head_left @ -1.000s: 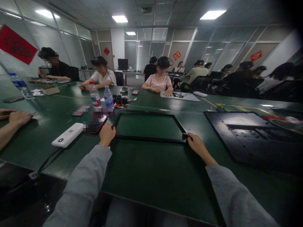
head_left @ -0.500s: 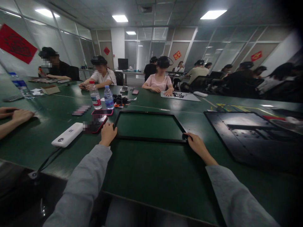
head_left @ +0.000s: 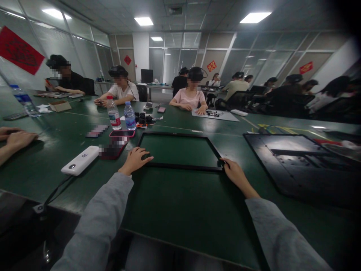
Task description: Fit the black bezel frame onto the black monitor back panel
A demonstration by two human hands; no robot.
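Observation:
A thin black rectangular frame [head_left: 180, 166] lies on the green table [head_left: 186, 207] in front of me, and the tabletop shows through its opening. Over its near left corner is my left hand [head_left: 135, 160], palm down with fingers spread; whether it presses on the frame I cannot tell. My right hand [head_left: 233, 171] grips the near right corner between thumb and fingers. Further right lies a dark flat panel [head_left: 293, 162] with a raised bar across it.
Left of the frame are a white power bank [head_left: 81, 161] with a cord, a red-edged phone [head_left: 114, 147] and two bottles, one red-capped [head_left: 113, 114]. Another person's hands [head_left: 19, 139] rest at the far left. Several people sit across the table.
My left hand has let go of the frame's left side, and its fingers have opened and reached rightward over the corner. The right hand and the frame stay put.

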